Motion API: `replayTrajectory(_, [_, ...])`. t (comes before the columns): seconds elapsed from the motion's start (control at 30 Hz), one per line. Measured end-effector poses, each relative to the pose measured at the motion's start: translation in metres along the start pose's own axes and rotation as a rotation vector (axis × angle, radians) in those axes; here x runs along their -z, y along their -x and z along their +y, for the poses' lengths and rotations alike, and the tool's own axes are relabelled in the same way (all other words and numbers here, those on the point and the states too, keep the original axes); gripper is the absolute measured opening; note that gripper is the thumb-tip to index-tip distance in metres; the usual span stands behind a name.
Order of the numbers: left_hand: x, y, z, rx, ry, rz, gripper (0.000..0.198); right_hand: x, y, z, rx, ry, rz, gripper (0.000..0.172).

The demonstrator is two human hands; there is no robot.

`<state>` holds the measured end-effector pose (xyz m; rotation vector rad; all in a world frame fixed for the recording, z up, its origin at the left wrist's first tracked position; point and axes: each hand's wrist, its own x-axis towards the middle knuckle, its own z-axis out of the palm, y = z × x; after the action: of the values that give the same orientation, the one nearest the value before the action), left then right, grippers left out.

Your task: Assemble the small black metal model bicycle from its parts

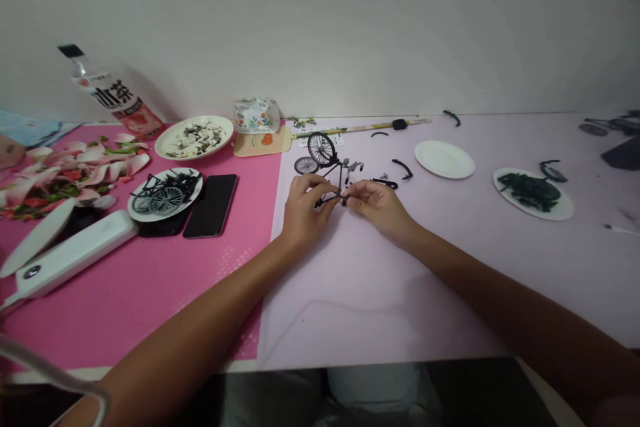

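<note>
Between my two hands is a small black model bicycle, tilted, with its spoked wheels pointing toward the wall and its grey handlebar to the right. My left hand is closed around the lower left part of its frame. The fingers of my right hand pinch at the frame's near end; any small piece between those fingertips is too small to make out. Just beyond my right hand lie a black strip-like part and a curved black part on the pale lilac mat.
Left, on the pink mat, are a plate of wheels, a phone, a white handheld device, a bowl, a tilted bottle and petal pieces. Right are a white plate and a plate of dark green parts.
</note>
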<state>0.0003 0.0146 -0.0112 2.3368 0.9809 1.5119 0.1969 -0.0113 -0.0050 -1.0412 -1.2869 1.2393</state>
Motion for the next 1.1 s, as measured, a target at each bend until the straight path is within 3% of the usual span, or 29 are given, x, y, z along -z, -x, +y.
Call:
replayTrajectory(0.23, [0.0, -0.001, 0.004, -0.044, -0.062, -0.008, 0.008, 0.003, -0.001, -0.002, 0.078, 0.027, 0.005, 0.047])
replayTrajectory(0.53, [0.005, 0.0, 0.017, -0.037, 0.071, -0.112, 0.033, 0.011, -0.003, -0.009, 0.124, 0.095, 0.009, 0.045])
replayTrajectory(0.73, [0.003, -0.001, 0.017, -0.004, 0.135, -0.127, 0.028, 0.01, 0.0, -0.013, 0.117, 0.128, 0.015, 0.045])
replayTrajectory(1.1, [0.003, -0.002, 0.013, -0.066, 0.2, -0.171, 0.025, 0.009, 0.002, -0.02, 0.076, 0.113, 0.024, 0.036])
